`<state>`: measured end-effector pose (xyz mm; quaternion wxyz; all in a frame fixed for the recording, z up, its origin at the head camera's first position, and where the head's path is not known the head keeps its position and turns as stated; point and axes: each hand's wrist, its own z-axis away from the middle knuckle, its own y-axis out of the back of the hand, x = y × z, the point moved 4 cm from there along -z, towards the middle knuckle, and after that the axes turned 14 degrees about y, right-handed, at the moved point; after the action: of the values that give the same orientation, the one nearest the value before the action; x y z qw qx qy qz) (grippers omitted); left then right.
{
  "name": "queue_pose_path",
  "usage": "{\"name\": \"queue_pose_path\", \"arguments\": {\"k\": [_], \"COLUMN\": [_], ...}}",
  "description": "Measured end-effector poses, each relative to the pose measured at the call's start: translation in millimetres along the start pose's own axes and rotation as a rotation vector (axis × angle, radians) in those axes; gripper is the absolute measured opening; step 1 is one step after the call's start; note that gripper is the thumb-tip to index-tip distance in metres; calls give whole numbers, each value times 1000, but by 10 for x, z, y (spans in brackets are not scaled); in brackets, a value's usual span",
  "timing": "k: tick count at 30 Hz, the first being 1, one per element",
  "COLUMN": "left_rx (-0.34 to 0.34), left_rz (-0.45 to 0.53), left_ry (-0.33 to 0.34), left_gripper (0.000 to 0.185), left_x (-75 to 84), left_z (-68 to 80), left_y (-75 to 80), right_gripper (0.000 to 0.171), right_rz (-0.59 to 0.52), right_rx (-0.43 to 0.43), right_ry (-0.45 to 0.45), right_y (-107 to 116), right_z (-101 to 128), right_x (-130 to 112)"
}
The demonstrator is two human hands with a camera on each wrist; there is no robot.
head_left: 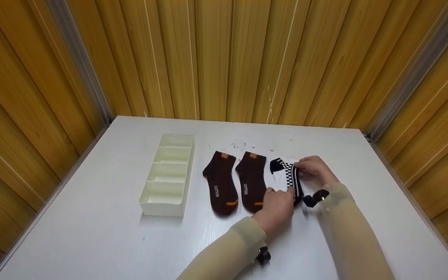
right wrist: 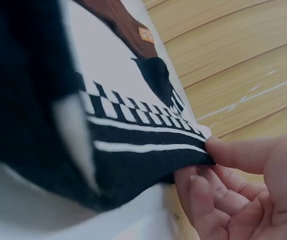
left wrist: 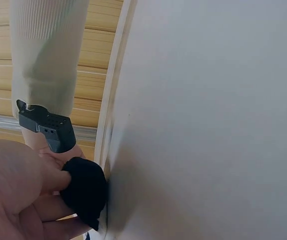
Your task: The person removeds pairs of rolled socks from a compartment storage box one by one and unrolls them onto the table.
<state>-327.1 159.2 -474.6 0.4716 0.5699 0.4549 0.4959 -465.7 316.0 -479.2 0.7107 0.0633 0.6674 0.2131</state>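
Note:
A white and black checkered sock (head_left: pixel 280 178) lies at the right end of a row of socks in the head view. My right hand (head_left: pixel 312 168) pinches its far right edge; in the right wrist view the thumb and fingers of that hand (right wrist: pixel 243 185) grip the striped black border (right wrist: pixel 148 147). At the near end, my left hand (head_left: pixel 277 206) holds the sock's black toe (left wrist: pixel 86 191), seen between thumb and fingers in the left wrist view. Two dark brown socks, one on the left (head_left: pixel 221 182) and one in the middle (head_left: pixel 251 177), lie flat beside it.
A pale, long organizer box (head_left: pixel 165 210) with several compartments stands left of the socks on the white table (head_left: pixel 91 217). Yellow wood-look panels (head_left: pixel 216 58) rise behind and at both sides. Each wrist carries a small black camera (head_left: pixel 316 198).

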Motion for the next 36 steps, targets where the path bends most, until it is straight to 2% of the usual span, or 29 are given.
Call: {"name": "queue_pose_path", "arguments": {"k": [4,9,13,16,20,22,30,36], "left_rx": [-11,3,40,132,278,308,289,318], "left_rz": [-4,-26,-65,-93,-152,-180,-195,-204], "left_ry": [9,0,-42,-109,-205,-234,-308,-353], "left_gripper": [46,39,36,29,13,10,10,14], "left_x": [-1,-7,-3,30,107,153,393,608], "left_z": [-1,-6,11,54,127,150,180,219], "left_y": [3,11,40,90,178,207,242,191], "right_gripper": [8,16,18,10,18,20,14,15], "right_rz": [-105,-181,-187,-165,-164,-199,-409,-491], "right_rx": [-18,-43,-59,-32,-13,-17,-46,-79], "right_ry": [-53,-101,-89,-79,-50,-32,-18,-18], "right_y": [-49,-72,-69,-48,11,57,336,578], "right_z": [22,32,15,5,8,14,131,289], "right_x": [21,58,56,49,13,-6,-27,43]}}
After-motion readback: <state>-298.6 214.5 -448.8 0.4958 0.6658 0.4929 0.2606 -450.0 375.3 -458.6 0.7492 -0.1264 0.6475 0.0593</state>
